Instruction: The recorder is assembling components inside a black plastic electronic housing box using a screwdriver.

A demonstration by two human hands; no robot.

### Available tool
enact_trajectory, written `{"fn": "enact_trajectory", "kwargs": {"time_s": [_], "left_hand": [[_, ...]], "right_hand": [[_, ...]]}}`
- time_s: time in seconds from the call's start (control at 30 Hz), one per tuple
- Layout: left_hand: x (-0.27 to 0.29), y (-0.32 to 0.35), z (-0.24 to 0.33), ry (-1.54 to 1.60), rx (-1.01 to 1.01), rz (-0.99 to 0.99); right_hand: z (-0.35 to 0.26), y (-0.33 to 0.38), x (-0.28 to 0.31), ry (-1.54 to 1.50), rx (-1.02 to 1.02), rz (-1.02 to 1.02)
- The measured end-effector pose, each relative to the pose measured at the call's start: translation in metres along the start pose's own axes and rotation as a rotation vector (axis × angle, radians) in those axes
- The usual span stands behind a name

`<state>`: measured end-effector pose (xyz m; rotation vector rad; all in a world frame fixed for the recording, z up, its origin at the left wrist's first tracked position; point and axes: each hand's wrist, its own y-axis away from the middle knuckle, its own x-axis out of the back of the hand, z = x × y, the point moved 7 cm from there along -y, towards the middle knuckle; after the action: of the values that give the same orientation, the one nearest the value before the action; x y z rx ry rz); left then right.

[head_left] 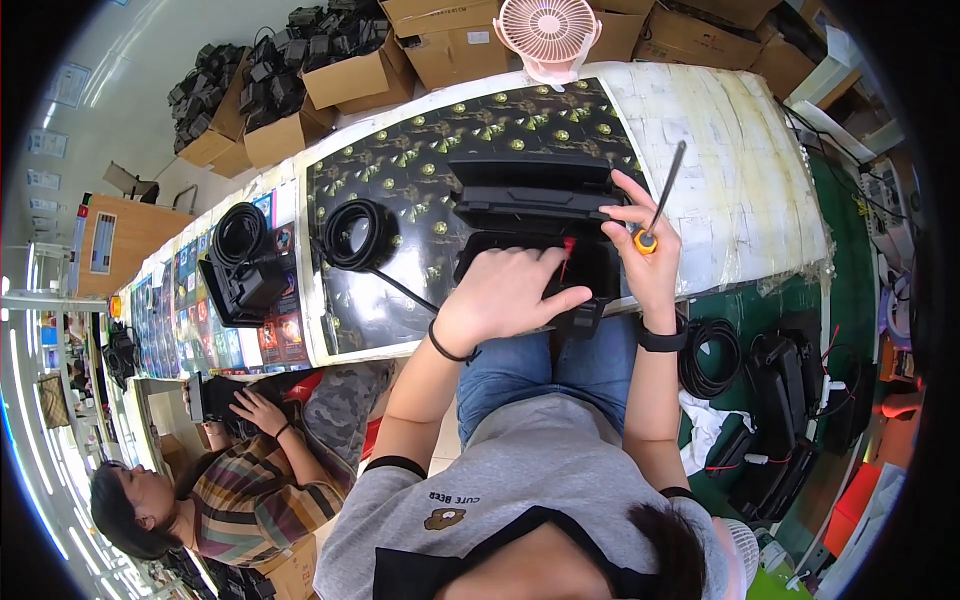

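Observation:
On the table edge in front of me lies a black plastic case (535, 205), its lid raised toward the far side. My left hand (510, 292) reaches over the near half of it, thumb stretched out and apart from the fingers. The other fingers bend down into the case, their tips partly hidden, beside a small red piece (569, 246). In my right hand (648, 248) a screwdriver (668, 190) with a yellow and black handle is held, its shaft pointing up and away. The fingertips of that hand meet the case's right edge.
A coiled black cable (356, 235) lies left of the case on the patterned black mat (420, 310). Further left sits another black device (245, 285) with a coil. A pink fan (549, 35) stands at the far edge. More devices (775, 385) lie right. A co-worker (230, 480) handles a device.

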<state>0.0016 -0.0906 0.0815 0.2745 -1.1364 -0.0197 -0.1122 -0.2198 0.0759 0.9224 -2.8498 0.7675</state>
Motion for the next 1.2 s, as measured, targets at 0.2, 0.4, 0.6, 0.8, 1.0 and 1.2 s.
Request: {"fn": "enact_trajectory", "kwargs": {"time_s": [0.2,0.4,0.6,0.8,1.0,1.2], "left_hand": [[-0.016,0.003,0.005,0.267,-0.368,0.032],[-0.022,0.009,0.01,0.134,-0.209,-0.087],[-0.028,0.006,0.013,0.047,-0.196,-0.142],[-0.042,0.018,0.015,-0.028,-0.173,0.016],[-0.039,0.023,0.016,-0.237,-0.093,0.192],[-0.019,0.046,0.019,-0.208,-0.101,0.47]], "right_hand": [[-0.004,-0.006,-0.004,-0.022,0.043,-0.045],[-0.009,-0.017,-0.001,-0.017,0.072,-0.064],[0.027,-0.033,-0.006,-0.106,-0.329,-0.035],[0.03,-0.034,-0.008,-0.153,-0.379,-0.044],[0.022,-0.032,-0.012,-0.184,-0.378,-0.035],[0.027,-0.031,-0.008,-0.178,-0.398,0.005]]}}
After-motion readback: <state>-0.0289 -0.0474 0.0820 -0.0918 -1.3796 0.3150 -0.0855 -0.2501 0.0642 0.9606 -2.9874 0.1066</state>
